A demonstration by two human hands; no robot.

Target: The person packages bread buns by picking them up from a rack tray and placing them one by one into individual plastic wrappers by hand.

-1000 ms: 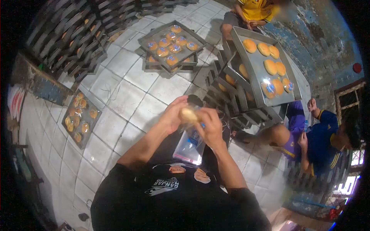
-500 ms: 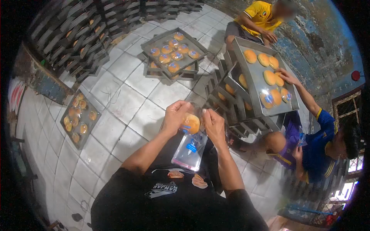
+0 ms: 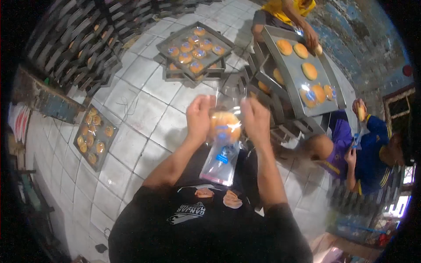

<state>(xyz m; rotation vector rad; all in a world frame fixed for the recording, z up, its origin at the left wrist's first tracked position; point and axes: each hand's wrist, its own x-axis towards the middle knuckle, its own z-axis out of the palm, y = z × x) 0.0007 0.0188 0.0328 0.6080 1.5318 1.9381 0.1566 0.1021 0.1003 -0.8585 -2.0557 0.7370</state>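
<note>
A round golden bun [image 3: 226, 126] sits inside a clear plastic bag [image 3: 229, 97] with blue print, held up in front of my chest. My left hand [image 3: 199, 117] pinches the bag's left side near its upper end. On the opposite side, my right hand [image 3: 256, 122] grips it with fingers closed. Below the bun hang flat clear plastic bags [image 3: 217, 164] with a blue label and a pinkish lower edge; what holds them up is hidden.
A large tray [image 3: 324, 83] of buns tops a rack at right, with two co-workers' hands [image 3: 310, 36] [image 3: 359, 107] near it. Stacked trays [image 3: 219, 37] hold bagged buns ahead. Another tray [image 3: 105, 155] lies on the floor at left. More metal trays [image 3: 74, 48] are piled behind.
Both my hands have risen and spread slightly, stretching the bag upward around the bun. The person in yellow reaches onto the large tray; the person in blue has lifted a bun off it.
</note>
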